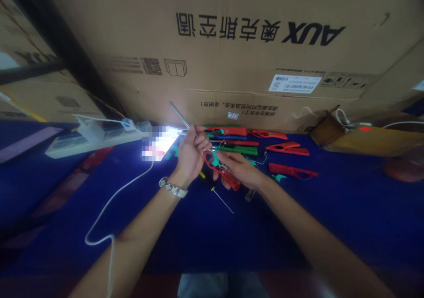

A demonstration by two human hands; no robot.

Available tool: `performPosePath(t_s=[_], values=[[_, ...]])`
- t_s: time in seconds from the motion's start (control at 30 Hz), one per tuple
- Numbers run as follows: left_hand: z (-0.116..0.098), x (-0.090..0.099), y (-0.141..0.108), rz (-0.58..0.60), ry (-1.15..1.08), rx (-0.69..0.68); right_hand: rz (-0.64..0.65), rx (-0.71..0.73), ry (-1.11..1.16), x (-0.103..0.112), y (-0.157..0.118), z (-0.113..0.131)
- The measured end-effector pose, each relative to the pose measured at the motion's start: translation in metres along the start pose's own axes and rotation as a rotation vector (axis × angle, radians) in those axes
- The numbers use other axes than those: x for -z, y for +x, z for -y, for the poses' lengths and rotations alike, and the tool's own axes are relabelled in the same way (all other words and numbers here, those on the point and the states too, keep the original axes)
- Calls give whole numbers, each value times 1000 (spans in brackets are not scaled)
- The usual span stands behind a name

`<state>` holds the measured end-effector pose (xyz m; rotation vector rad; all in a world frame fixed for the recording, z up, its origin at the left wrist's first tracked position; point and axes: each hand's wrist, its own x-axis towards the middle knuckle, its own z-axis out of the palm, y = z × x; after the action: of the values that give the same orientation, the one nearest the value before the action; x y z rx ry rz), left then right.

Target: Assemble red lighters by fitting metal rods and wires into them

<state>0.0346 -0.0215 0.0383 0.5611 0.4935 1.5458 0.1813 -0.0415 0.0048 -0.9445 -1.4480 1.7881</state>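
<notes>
My left hand (190, 156) is closed around the metal tube (179, 114) of a stick lighter, which points up and away to the left. The lighter's red handle shell (232, 179), with a teal trigger (215, 159) in it, lies between my two hands. My right hand (243, 169) pinches at this shell from the right, its fingertips by the trigger and some small parts I cannot make out. Below my hands a thin screwdriver (213, 189) with a yellow and black handle rests on the blue table cover (212, 240).
Red and green lighter shells (240, 149) lie behind my hands, with another red shell (293, 171) and a teal trigger piece (278, 178) to the right. A lit phone (163, 144) on a white cable (109, 200) and a power strip (66, 147) sit left. Large cardboard boxes (232, 55) stand behind.
</notes>
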Motion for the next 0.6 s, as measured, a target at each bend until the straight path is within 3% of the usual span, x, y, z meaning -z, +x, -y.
performPosePath(t_s=[0.3, 0.6], values=[[-2, 2, 3, 54, 7, -6, 11, 47, 67, 0, 1, -4], [2, 14, 10, 68, 356, -131, -212, 229, -218, -6, 6, -8]])
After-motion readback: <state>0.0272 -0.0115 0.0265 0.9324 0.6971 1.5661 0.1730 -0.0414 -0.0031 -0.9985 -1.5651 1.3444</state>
